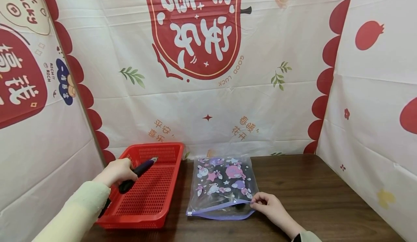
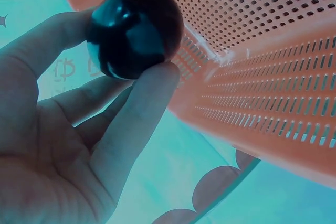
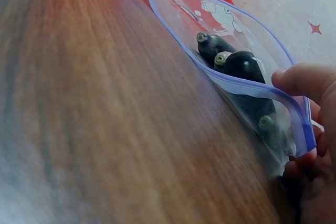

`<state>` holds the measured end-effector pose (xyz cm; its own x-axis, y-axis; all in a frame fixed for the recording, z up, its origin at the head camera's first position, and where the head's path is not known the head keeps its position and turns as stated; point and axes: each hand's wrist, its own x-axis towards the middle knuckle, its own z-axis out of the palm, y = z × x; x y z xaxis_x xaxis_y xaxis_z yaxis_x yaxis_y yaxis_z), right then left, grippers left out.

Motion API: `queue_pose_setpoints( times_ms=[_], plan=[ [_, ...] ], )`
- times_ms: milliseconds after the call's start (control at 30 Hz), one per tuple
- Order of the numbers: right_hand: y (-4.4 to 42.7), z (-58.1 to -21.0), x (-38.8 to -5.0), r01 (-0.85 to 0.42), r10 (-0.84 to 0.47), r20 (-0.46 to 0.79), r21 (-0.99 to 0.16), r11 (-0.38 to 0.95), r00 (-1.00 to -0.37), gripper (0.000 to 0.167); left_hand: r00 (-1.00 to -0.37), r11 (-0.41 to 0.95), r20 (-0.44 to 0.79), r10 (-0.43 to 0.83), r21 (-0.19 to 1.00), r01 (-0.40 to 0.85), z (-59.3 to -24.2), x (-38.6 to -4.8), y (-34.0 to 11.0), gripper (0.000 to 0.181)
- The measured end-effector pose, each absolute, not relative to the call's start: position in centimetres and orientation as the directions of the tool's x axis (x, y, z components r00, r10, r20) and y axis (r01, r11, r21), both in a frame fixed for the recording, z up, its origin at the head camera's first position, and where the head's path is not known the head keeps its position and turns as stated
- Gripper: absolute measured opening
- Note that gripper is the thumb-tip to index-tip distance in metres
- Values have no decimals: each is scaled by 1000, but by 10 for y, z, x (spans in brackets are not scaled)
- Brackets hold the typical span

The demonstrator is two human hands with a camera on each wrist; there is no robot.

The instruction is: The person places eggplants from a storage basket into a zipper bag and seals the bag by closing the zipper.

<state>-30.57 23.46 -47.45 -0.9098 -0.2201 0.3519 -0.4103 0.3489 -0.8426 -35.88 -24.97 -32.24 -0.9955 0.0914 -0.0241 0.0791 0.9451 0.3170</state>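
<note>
In the lower left of the head frame, the left hand (image 1: 118,172) is gripping a dark purple eggplant (image 1: 143,169) between thumb and fingers over the red perforated basket (image 1: 148,191), stem end pointing toward the upper right. At lower right of centre, the right hand (image 1: 270,206) is pinching the purple-edged mouth of a transparent printed zip bag (image 1: 224,180). The bag is lying on the wood-grain table (image 1: 290,176), mouth gaping; stemmed eggplants (image 3: 244,66) are resting inside, right of centre in the right wrist frame.

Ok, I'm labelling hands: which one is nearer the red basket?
Left. The left hand is at the left edge of the red basket, holding an eggplant; the right hand is right of it, gripping the zip bag.
</note>
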Motion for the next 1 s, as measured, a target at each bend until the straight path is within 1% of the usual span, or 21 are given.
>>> queue_pose_setpoints(
  times_ms=[167, 400, 667, 867, 1000],
  plan=[
    [234, -475, -306, -413, -220, 356, -844, 342, -908, 6, -995, 945, -17, 99, 316, 89, -319, -357, -247, 15],
    [241, -493, -318, -387, -204, 333, -843, 374, -921, 5, -994, 946, -6, 106, 310, 98, -315, -357, -241, 15],
    [235, -472, -302, -396, -213, 341, -852, 342, -916, 6, -993, 942, -22, 118, 317, 105, -313, -356, -235, 12],
    [233, -468, -301, -364, -208, 307, -857, 364, -929, 5, -992, 942, -10, 129, 313, 120, -313, -355, -233, 10],
    [234, -468, -301, -365, -206, 308, -858, 362, -929, 5, -991, 944, -5, 135, 304, 127, -313, -354, -230, 11]
  ],
)
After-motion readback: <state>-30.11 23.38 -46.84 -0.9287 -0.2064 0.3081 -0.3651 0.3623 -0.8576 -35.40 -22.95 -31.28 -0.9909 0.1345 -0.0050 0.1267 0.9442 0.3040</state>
